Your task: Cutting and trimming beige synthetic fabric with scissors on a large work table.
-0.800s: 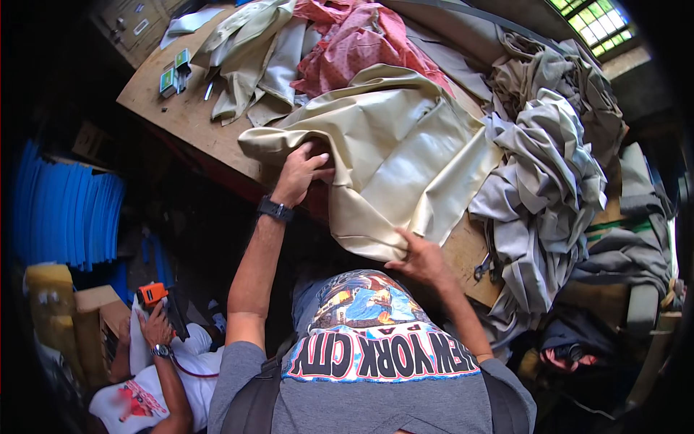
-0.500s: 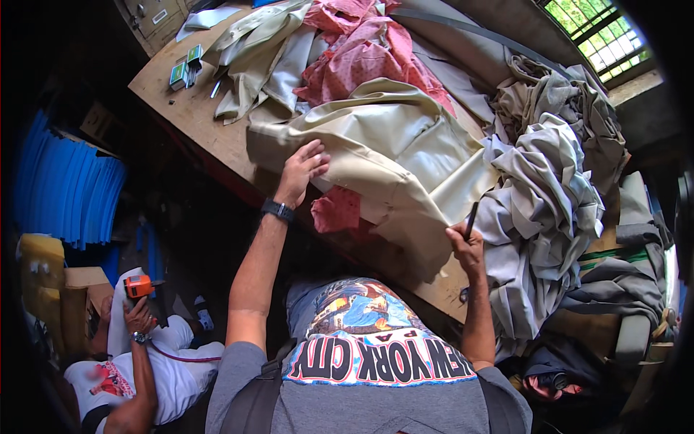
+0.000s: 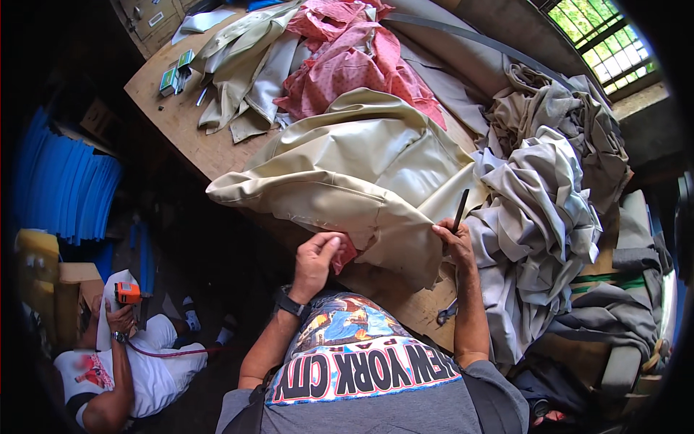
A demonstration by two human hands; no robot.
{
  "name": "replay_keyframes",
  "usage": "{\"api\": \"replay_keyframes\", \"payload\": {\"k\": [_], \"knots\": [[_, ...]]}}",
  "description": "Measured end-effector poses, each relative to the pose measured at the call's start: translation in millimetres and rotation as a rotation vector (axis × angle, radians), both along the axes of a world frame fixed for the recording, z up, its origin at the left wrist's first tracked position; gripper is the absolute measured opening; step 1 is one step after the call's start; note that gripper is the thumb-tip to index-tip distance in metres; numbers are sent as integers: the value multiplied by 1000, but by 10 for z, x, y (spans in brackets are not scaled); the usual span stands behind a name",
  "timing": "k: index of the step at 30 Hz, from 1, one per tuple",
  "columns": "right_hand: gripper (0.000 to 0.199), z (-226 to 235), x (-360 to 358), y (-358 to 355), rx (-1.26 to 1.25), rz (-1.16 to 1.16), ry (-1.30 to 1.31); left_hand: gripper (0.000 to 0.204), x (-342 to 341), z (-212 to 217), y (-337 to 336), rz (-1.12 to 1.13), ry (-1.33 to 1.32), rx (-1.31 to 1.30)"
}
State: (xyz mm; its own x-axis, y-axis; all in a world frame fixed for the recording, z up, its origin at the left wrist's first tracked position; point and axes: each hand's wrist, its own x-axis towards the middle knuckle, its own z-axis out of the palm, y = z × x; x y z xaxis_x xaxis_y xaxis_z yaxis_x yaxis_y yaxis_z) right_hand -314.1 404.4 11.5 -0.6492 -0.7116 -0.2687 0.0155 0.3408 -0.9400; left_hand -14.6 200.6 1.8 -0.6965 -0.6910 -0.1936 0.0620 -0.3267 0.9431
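cluttered and dim, the workshop centres on a long wooden table (image 3: 181,130) heaped with fabric, with a barred window (image 3: 603,40) at the far right corner beyond it.

across the near half of the table lies a large sheet of beige leatherette (image 3: 361,181), folded over on itself, its near edge hanging toward the person. the left hand (image 3: 316,264) is closed on that near edge, thumb and fingers pinching a fold where a bit of red cloth (image 3: 345,253) shows beneath the beige. the right hand (image 3: 454,242) grips the same sheet further right along the edge and also holds a thin dark stick-like tool (image 3: 460,210), upright between the fingers; i cannot tell exactly what the tool is. a black watch (image 3: 290,305) sits on the left wrist.

behind the beige sheet lies a pink patterned cloth (image 3: 347,65), and left of that a strip of pale tan fabric (image 3: 246,79). to the right of the beige sheet a big pile of grey fabric (image 3: 535,217) spills off the table. small green boxes (image 3: 173,76) sit at the table's far left end.

below the table's left side, another person (image 3: 123,369) in a white shirt sits on the floor holding an orange tool (image 3: 128,293). blue corrugated sheets (image 3: 65,181) stand left of the table.
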Motion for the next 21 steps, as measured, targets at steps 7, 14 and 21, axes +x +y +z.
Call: {"api": "replay_keyframes", "payload": {"k": [7, 14, 21], "knots": [[23, 34, -98, -40, 59, 38, 37, 30, -518, 146, 236, -160, 158, 598], [23, -117, -81, 92, 17, 86, -29, 25, -608, -56, 227, -13, 117, 355], [22, -162, -92, 73, -16, 44, 3, 26, -580, -45, 188, 121, 158, 172]]}}
